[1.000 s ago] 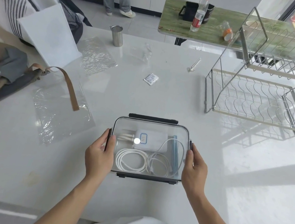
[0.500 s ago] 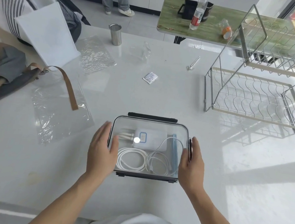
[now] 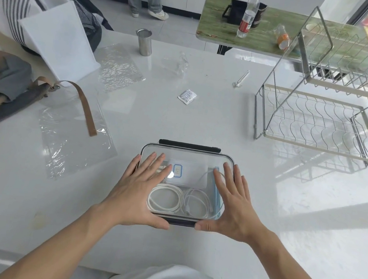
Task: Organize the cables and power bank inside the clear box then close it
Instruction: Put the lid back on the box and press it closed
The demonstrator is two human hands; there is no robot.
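Both hands, left hand (image 3: 142,187) and right hand (image 3: 232,203), flat on the lid (image 3: 190,156) of the clear box (image 3: 222,213) on the counter (image 3: 203,123), fingers spread, gripping nothing. Inside: power bank (image 3: 191,174), coiled cables (image 3: 178,200). Best pressed evenly before snapping the near latch (image 3: 182,222).

both hands off the side clips, left hand (image 3: 136,190) and right hand (image 3: 232,203) now flat on lid (image 3: 188,155)

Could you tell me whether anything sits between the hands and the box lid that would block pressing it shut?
Nothing visible does: the left hand and right hand lie flat on the lid.
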